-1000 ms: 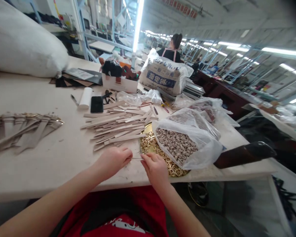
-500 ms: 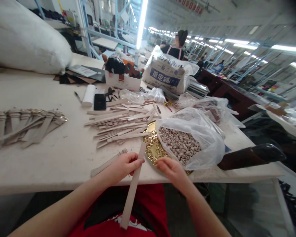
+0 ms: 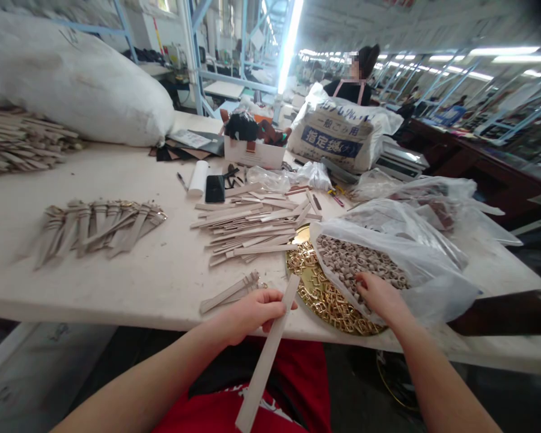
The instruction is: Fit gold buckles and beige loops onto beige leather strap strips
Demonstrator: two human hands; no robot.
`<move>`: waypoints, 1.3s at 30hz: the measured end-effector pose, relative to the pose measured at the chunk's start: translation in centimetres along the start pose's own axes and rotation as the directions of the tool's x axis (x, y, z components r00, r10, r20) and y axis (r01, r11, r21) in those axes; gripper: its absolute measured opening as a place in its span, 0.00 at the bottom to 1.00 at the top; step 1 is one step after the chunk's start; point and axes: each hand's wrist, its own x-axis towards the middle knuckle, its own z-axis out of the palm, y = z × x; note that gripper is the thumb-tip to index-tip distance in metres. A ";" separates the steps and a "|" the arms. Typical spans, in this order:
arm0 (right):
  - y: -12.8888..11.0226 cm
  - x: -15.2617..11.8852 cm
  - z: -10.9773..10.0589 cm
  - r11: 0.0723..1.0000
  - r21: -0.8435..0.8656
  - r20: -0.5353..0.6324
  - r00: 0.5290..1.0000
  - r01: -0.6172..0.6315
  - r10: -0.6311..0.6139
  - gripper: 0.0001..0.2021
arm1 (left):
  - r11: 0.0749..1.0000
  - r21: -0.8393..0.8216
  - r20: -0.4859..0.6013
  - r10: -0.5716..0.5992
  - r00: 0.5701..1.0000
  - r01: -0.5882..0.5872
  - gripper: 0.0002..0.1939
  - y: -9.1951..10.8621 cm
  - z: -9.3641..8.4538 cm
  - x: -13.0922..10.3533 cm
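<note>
My left hand (image 3: 267,308) is closed on a flat beige strap (image 3: 267,367) near its upper end; the strap slants down over my lap. My right hand (image 3: 382,296) reaches into an open plastic bag (image 3: 433,279) full of small beige strap loops (image 3: 365,255). Its fingers are bent together among the loops, and whatever sits between the fingertips is hidden. Under the bag's left side lies a round golden tray (image 3: 303,233) with many gold buckles (image 3: 338,310). By my left hand are a few straps with buckles (image 3: 234,290).
A pile of loose straps (image 3: 247,225) lies ahead, and a row of buckled straps (image 3: 103,225) to the left. Farther back are a phone (image 3: 215,189), a white box (image 3: 252,153) and a printed sack (image 3: 342,135). A large white sack (image 3: 85,84) lies far left. Another person (image 3: 351,90) is beyond the table.
My right hand has moved right, from above the buckle tray into the bag of loops. My left hand still holds the strap. The view has turned to the left.
</note>
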 end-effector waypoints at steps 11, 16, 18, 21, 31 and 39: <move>-8.1 -4.7 -2.8 0.042 0.996 0.070 0.995 -0.073 0.071 0.17 | 0.998 -0.055 0.017 -0.006 1.000 0.007 0.11 0.2 0.5 0.4; -13.0 -6.4 -2.4 -0.257 0.960 0.129 0.991 -0.114 0.044 0.14 | 0.987 0.124 0.007 0.102 0.995 -0.102 0.10 0.0 0.8 0.6; -13.9 -6.7 -2.2 -0.285 0.953 0.121 0.991 -0.103 0.048 0.14 | 0.981 0.157 -0.009 0.121 0.993 -0.118 0.13 -0.4 0.8 0.8; -14.7 -7.0 -2.0 -0.310 0.947 0.106 0.993 -0.083 0.057 0.14 | 0.963 0.245 -0.101 0.142 0.985 -0.114 0.14 -1.0 0.7 1.2; -15.9 -7.0 -1.0 -0.443 0.887 0.178 0.982 -0.132 0.063 0.10 | 0.933 0.335 -0.217 0.214 0.952 -0.133 0.13 -1.5 0.3 1.5; -15.0 -7.8 -1.0 -0.121 0.981 0.142 0.986 -0.153 -0.091 0.12 | 0.780 0.614 -0.134 0.259 0.956 -0.125 0.14 -0.4 -0.4 0.7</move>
